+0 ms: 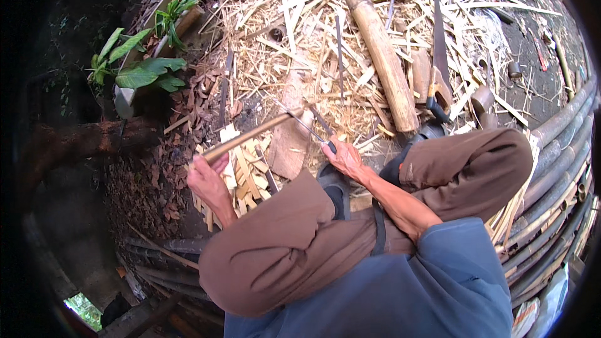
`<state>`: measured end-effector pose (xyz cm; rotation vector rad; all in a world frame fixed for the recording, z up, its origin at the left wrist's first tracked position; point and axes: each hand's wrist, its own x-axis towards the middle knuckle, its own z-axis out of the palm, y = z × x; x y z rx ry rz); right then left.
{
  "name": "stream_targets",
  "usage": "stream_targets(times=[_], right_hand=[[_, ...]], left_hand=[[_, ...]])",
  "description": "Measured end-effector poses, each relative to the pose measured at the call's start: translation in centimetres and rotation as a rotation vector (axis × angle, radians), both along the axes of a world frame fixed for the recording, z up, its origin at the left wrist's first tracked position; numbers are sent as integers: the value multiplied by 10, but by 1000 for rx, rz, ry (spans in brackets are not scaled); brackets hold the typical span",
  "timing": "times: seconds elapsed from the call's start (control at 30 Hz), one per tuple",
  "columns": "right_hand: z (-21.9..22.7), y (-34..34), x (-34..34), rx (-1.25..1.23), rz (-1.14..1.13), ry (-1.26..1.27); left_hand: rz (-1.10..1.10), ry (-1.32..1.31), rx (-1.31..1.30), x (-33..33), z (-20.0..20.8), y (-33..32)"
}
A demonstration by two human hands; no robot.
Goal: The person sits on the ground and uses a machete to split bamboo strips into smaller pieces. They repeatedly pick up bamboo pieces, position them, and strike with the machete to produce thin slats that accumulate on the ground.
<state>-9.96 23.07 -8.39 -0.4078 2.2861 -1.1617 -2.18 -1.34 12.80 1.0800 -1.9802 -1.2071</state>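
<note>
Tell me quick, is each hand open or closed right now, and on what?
Left hand: closed, holding a wooden strip.
Right hand: closed, holding a thin knife.

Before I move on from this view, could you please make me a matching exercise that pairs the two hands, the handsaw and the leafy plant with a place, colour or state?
Column one
1. Left hand
2. Right hand
3. Handsaw
4. Leafy plant

Column two
A. Lies to the right of the thick log
B. Holds a thin tool
C. Green, toward the upper left of the picture
D. Holds one end of a long tan stick

Right pairs: 1-D, 2-B, 3-A, 4-C.
</note>
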Motion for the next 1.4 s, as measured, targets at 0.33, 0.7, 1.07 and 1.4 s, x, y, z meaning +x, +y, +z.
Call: stream_targets(times=[0.33, 0.7, 1.07, 1.4], right_hand=[[16, 8, 8, -35, -47, -91], [33, 3, 15, -96, 54, -38], [10, 24, 7, 12, -135, -218], [182, 12, -45, -332, -86, -40]], left_hand=[[-69, 447, 27, -48, -13, -13], [-46, 427, 85, -38, -8, 26], [-373, 1085, 360, -60, -41, -22], [-392, 969, 6, -133, -30, 26]])
